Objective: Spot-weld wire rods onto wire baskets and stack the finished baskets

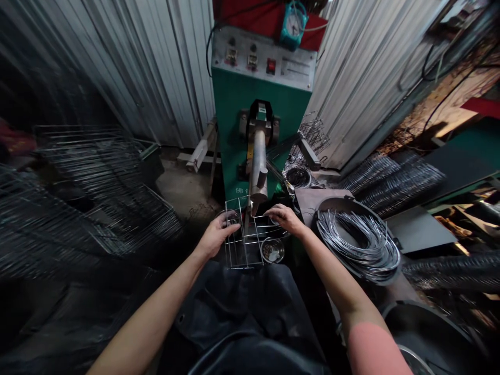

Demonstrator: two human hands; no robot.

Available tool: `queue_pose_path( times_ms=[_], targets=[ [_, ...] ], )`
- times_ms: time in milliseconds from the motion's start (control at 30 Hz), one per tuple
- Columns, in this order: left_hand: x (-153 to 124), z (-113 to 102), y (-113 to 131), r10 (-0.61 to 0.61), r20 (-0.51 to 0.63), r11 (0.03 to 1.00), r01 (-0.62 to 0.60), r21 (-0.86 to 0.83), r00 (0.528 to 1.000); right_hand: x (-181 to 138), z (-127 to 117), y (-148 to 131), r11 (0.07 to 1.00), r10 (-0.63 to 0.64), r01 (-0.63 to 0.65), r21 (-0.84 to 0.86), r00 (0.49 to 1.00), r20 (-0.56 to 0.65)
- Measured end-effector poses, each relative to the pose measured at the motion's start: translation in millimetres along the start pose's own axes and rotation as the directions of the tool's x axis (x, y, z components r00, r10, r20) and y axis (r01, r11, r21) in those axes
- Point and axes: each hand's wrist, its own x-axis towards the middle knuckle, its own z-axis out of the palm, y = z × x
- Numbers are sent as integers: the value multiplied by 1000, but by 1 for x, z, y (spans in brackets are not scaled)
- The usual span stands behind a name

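With your left hand (214, 238) you're gripping the wire grid (244, 242) by the metal arm (258, 161), right hand (288, 219) alongside, hold unclear, so you're possibly risking tilt if uneven support lets it slip.

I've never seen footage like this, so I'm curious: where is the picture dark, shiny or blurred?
Head view: dim, with deep shadow at lower left; head view: the wire grid and wire coil glint; head view: the wire racks at left look smeared, the left hand and right hand clearer.
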Motion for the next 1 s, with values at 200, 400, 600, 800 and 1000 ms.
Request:
queue_pose_path(
  times_ms=[200, 400, 600, 800, 1000],
  targets=[
    [4, -2, -3, -29, 17, 999, 29, -24, 999, 4, 0, 0, 1000, -5, 5, 9, 1000, 11],
    [6, -3, -2, -21, 0, 1000, 21, -17, 1000, 8, 0, 0, 1000, -6, 6, 3, 1000, 16],
    [8, -4, -4, -67, 1, 996, 67, -52, 998, 9, -1, 1, 1000, 10, -10, 0, 999, 40],
    [10, -5, -7, -47, -4, 999, 47, -22, 999, 9, 0, 4, 1000, -2, 3, -22, 999, 37],
    [8, -1, -4, -55, -19, 997, 54, -50, 998, -24, 10, -9, 945, 52, -158, -287, 937, -344]
  ],
)
